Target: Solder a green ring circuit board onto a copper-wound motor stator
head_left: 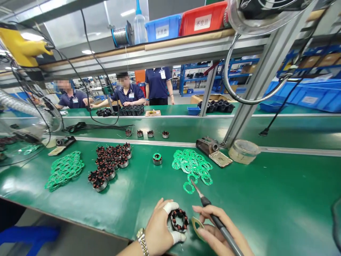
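My left hand (159, 229), with white tape on the fingers and a watch on the wrist, is closed around a round wound stator (179, 219) at the near edge of the green bench. My right hand (216, 233) grips a black soldering iron (213, 217) whose tip points up-left toward a loose green ring board (189, 187). A pale ring-shaped piece (197, 227) is pinched under the right fingers, just right of the stator.
A pile of green ring boards (192, 164) lies ahead, another pile (64, 170) at left. Several stators (110, 164) are clustered left of centre, one finished unit (157, 158) stands alone. A tape roll (243, 150) and metal stand (207, 145) sit at right. People work across the belt.
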The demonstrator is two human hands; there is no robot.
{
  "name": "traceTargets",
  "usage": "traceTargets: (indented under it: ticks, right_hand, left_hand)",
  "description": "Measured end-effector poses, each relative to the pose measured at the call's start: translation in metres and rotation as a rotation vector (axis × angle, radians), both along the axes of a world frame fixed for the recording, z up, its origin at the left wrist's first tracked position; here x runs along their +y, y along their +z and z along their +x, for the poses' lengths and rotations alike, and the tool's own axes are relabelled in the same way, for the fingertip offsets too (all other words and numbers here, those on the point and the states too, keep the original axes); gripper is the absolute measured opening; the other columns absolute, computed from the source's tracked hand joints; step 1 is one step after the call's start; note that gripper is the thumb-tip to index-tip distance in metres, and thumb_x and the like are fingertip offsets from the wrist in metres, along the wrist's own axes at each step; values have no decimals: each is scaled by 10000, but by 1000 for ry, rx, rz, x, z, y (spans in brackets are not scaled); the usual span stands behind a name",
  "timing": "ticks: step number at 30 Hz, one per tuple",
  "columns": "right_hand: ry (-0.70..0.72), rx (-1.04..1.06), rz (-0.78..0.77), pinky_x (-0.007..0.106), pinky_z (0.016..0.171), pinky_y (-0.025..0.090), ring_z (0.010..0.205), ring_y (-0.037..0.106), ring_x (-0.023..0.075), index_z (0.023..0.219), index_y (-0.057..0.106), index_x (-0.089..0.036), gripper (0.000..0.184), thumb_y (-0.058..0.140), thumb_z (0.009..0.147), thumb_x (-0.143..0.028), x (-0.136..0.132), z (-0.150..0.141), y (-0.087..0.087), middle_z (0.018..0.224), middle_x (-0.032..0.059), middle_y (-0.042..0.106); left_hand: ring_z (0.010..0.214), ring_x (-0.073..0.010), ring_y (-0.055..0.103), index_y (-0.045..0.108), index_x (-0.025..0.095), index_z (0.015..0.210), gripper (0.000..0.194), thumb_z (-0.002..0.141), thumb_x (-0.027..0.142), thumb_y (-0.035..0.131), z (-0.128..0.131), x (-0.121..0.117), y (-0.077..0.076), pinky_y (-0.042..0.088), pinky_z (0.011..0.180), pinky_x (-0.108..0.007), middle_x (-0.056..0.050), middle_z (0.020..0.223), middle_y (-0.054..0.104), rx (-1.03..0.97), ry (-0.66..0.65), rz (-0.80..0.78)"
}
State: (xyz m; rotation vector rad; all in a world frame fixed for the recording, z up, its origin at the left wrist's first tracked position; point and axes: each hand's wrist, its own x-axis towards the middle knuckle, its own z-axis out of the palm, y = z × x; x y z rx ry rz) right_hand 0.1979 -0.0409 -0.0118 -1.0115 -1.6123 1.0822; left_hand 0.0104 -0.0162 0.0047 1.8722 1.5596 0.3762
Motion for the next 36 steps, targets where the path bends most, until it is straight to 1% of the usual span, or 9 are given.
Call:
traceTargets:
  ticks: [3, 6, 9, 16, 20, 26, 30, 32, 36]
  right_hand:
    - [71, -108, 250, 119, 830, 436, 1011, 515, 81, 1158, 294, -323, 464, 534, 784, -192, 3, 7, 9, 1168, -4, 467]
    - [65, -265, 462, 53, 744, 425, 847, 561, 26, 1162, 321, -311, 479, 544, 767, -160, 9, 15, 16, 949, -51, 567]
    - [118, -186, 420, 67, 675, 441, 698, 554, 16, 1132, 349, -324, 441, 553, 771, -175, 14, 17, 13, 852, -69, 568]
    - [-86, 259, 67, 136, 762, 456, 880, 562, 58, 1044, 327, -176, 221, 447, 862, -212, 17, -12, -6, 999, 66, 563]
    - [-164, 245, -205, 218, 722, 480, 809, 575, 114, 1040, 291, -114, 413, 449, 836, -437, 23, -22, -4, 987, 139, 530]
    - [-193, 185, -114, 189, 687, 498, 795, 584, 105, 1049, 269, -174, 433, 551, 777, -359, 24, -30, 2, 1042, 92, 491]
    - [-215, 48, 195, 148, 766, 471, 903, 565, 85, 1042, 367, -222, 280, 509, 807, -167, 12, -27, 4, 1010, 32, 549]
    - [-171, -48, 315, 131, 815, 442, 955, 545, 75, 1042, 385, -223, 275, 482, 809, -113, 8, -21, 4, 1064, 36, 544]
    - [-22, -16, 313, 213, 882, 427, 1041, 502, 109, 1082, 365, -227, 334, 494, 801, -102, 9, -12, 0, 1136, 45, 511]
  left_hand:
    - [1166, -135, 384, 538, 216, 1081, 657, 461, 317, 732, -2, 0, -4, 104, 1100, -335, -4, 1182, 477, -42, -8, 43]
    - [1184, -140, 368, 536, 218, 1082, 654, 464, 303, 733, -3, 0, -5, 101, 1098, -344, -11, 1201, 470, -42, -12, 35]
    - [1193, -148, 360, 534, 215, 1094, 659, 474, 314, 733, -4, 0, -3, 102, 1098, -345, -22, 1217, 459, -38, -23, 18]
    - [1136, -151, 409, 521, 196, 1091, 574, 563, 340, 693, -8, 1, -5, 223, 1050, -379, -17, 1182, 480, 9, -113, 152]
    - [1141, -143, 406, 499, 199, 1096, 563, 586, 344, 688, -10, 0, -9, 232, 1045, -388, -13, 1172, 486, 18, -139, 198]
    - [1132, -118, 409, 474, 209, 1113, 577, 593, 347, 685, -11, -1, -10, 250, 1040, -371, -2, 1165, 484, 44, -138, 242]
    - [1153, -122, 393, 469, 203, 1137, 597, 597, 348, 678, -10, -2, -10, 204, 1069, -373, -6, 1191, 469, 61, -140, 206]
    - [1158, -139, 394, 474, 201, 1141, 617, 586, 366, 688, -10, -3, -12, 204, 1069, -391, -17, 1199, 466, 55, -128, 199]
    - [1139, -190, 415, 517, 189, 1098, 664, 532, 479, 708, -10, -2, -16, 274, 1019, -435, -57, 1166, 489, 30, -124, 299]
